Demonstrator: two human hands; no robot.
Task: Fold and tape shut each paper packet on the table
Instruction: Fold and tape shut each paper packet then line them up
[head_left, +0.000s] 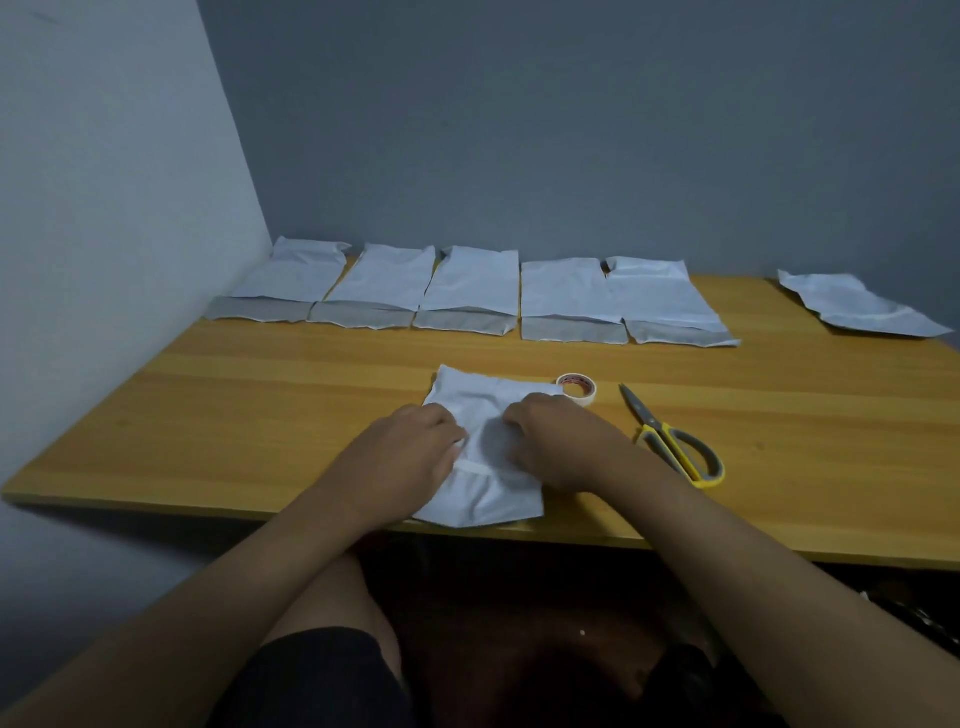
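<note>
1. Wooden table (260, 415), set into a corner against grey walls; it carries everything below.
2. Row of five white paper packets (467, 291) along the far edge, side by side, some touching or overlapping at the sides. Each has a grey band at its near end.
3. Sixth packet (862, 306), creased, lies alone at the far right, well apart from the row and skewed.
4. Working packet (483, 499) sits at the near edge of the table, centre, crumpled, its near end reaching the table's rim. A pale strip crosses it between the hands (tape or fold, cannot tell).
5. Left hand (410, 447) rests on the packet's left side, fingers curled down onto the paper, tips pinching or pressing at a ridge in the middle.
6. Right hand (556, 441) on the packet's right side, fingers likewise curled into the paper. The two hands are close together, fingertips near but not touching, both clamped on the same packet.
7. Scissors (670, 436), yellow and grey handles, closed, just right of the right hand, blades pointing away.
8. Tape roll (576, 389), white, lying flat, touching or just beside the packet's far right corner.
</note>
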